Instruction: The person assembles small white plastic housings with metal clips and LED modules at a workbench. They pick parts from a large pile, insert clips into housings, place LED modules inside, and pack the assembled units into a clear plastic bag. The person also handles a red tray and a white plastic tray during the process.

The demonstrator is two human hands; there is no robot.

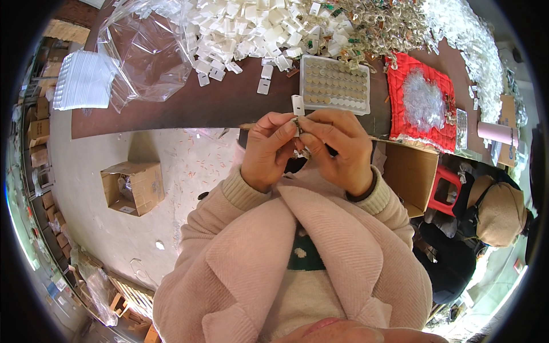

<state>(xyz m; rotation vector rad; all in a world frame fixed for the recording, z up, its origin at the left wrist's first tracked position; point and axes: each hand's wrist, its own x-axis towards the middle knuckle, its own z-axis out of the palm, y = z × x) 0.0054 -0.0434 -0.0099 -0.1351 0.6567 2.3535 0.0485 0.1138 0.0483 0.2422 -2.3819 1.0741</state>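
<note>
My left hand and my right hand meet at the table's near edge, thumbs and fingers pinched together. Between the fingertips is a small dark, metallic-looking trinket, mostly hidden by the fingers; small shiny bits show below it. Just above the fingertips is a small white plastic tag with a dark slot; whether it lies on the table or is joined to the trinket I cannot tell. Beyond my right hand lies a clear plastic tray filled with rows of round beige pieces.
White tags are heaped at the back, beside gold and clear trinkets. Clear plastic film and stacked white trays lie left. A red cloth lies right. Cardboard boxes and a red stool stand below.
</note>
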